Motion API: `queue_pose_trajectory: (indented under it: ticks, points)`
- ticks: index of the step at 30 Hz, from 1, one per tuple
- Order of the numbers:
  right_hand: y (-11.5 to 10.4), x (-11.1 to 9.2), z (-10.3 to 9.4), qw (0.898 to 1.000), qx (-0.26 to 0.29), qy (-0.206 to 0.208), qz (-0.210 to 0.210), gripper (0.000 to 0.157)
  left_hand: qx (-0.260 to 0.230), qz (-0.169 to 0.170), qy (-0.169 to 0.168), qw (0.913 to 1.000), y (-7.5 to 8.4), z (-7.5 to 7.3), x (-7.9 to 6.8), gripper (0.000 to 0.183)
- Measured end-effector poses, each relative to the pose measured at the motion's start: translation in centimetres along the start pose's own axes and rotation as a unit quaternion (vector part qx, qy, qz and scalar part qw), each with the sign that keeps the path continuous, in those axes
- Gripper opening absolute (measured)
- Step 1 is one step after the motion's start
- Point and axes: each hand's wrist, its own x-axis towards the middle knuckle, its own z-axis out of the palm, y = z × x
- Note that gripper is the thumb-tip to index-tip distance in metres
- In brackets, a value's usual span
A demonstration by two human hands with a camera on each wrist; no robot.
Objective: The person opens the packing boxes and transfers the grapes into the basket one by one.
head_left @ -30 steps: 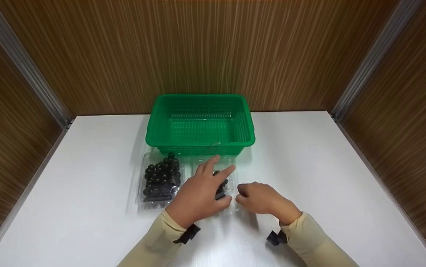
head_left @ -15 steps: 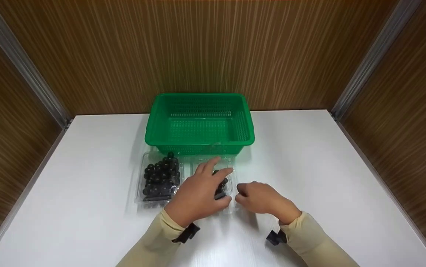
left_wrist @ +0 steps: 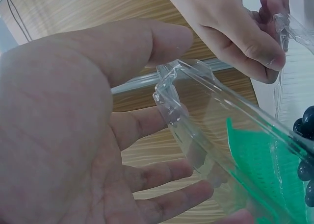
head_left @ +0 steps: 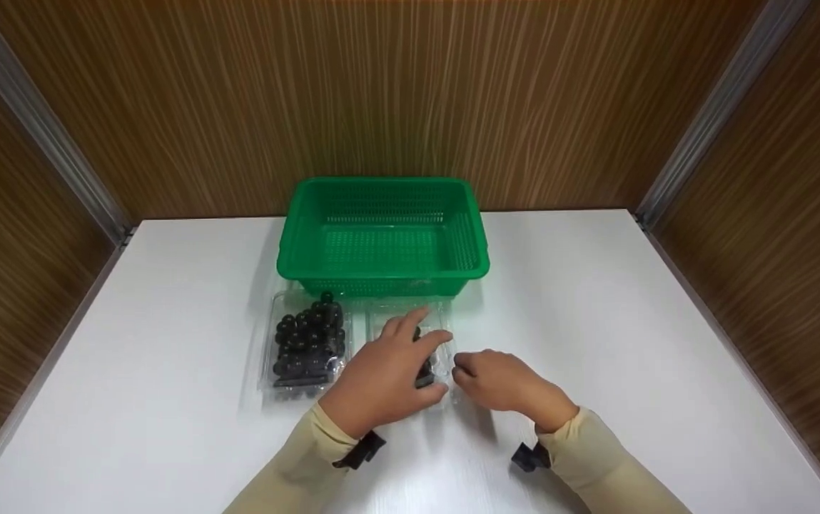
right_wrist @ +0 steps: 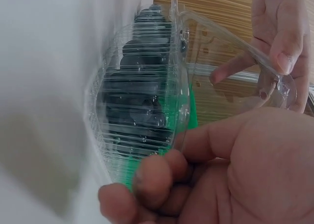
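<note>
My left hand (head_left: 381,378) holds the raised clear lid (left_wrist: 216,104) of a plastic clamshell box by its corner, thumb on one side and fingers on the other. The box base (right_wrist: 176,87) stands on the table below, with dark grapes (right_wrist: 142,106) inside. At the right edge of that base, my right hand (head_left: 506,382) pinches the rim between thumb and curled fingers. From the head view my left hand hides much of this box and its grapes. The lid stands tilted, apart from the base along its near side.
A second clear clamshell (head_left: 270,357) with dark grapes (head_left: 310,343) sits just left of my left hand. Behind both boxes stands a green perforated basket (head_left: 381,275) on the white table (head_left: 595,300). Brown wood-grain panels (head_left: 410,93) wall in the back and sides.
The left fingertips have dropped slightly toward me, and the lid edge with them. My right hand stays at the rim almost unmoved. The whole head view has shifted a little.
</note>
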Motion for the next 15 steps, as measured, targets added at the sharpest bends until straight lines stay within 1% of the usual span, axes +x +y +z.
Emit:
queue_pose_trajectory:
  ticks: [4,7,11,15]
  points:
    - [-0.04,0.07,0.17,1.0,-0.001,0.002,-0.007,0.031,0.003,0.0,0.003,1.0,-0.01,0.07,-0.11,0.059]
    - [-0.06,-0.03,0.16,1.0,-0.006,0.003,-0.004,0.03,-0.004,-0.005,0.003,1.0,0.06,-0.01,-0.13,0.059]
    - [-0.1,-0.09,0.0,1.0,-0.004,0.004,0.005,0.031,-0.017,-0.015,0.003,0.9997,0.13,-0.25,0.0,0.065]
    - [-0.02,-0.07,-0.1,1.0,-0.014,0.01,-0.004,0.032,-0.029,-0.027,0.014,0.9991,0.01,-0.55,0.05,0.061]
